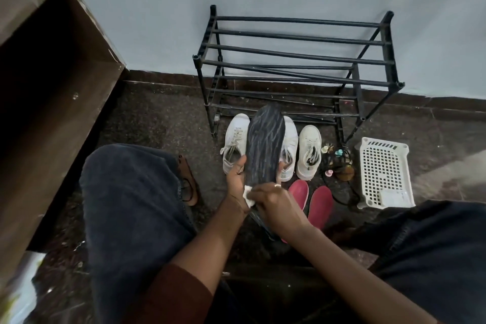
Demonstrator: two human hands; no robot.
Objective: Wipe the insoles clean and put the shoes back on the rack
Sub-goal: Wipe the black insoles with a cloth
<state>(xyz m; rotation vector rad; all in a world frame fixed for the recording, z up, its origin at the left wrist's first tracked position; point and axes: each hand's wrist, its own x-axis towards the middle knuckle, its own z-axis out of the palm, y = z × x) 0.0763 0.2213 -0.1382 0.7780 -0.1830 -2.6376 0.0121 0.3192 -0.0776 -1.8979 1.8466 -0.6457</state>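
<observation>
My left hand (236, 179) holds a dark streaked insole (265, 144) upright by its lower edge. My right hand (276, 208) presses a small white wipe (247, 195) against the insole's lower end. Behind the insole three white sneakers (234, 143) stand in a row on the floor, the middle one mostly hidden. Two red insoles (321, 205) lie flat in front of them. The black shoe rack (297, 60) stands bare against the wall.
A white plastic basket (384, 171) stands at the right with small items beside it. A brown sandal (188, 181) lies by my left knee. A large brown cabinet (52, 87) fills the left side.
</observation>
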